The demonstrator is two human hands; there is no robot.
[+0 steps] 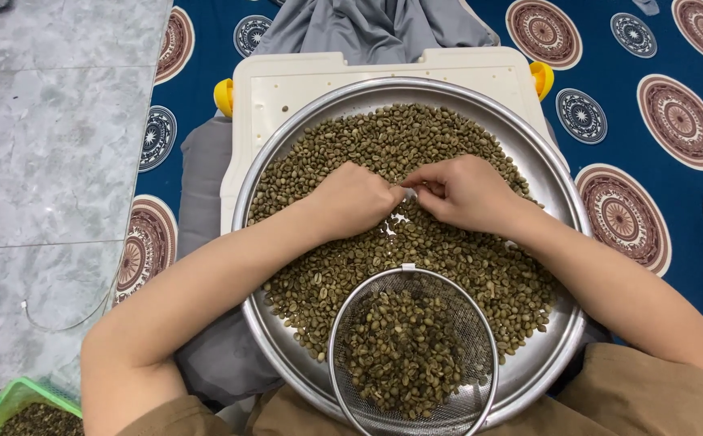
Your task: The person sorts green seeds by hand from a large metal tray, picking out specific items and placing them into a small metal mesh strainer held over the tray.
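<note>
Bright even light, sharp, soft shadows, no glare.

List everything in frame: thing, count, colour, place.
round tray: one, silver metal, centre, on the white board
beans: many, olive green, spread over the tray
mesh sieve: one, silver, on the tray's near edge, holding darker beans
white board: one, white with yellow knobs at its sides, under the tray
grey cloth: grey, beyond and under the board
mat: dark blue with round medallions, on the floor
basket: one, green, bottom left, holding dark beans
left hand: on the beans, fingertips meeting the right
right hand: on the beans, pinching
</note>
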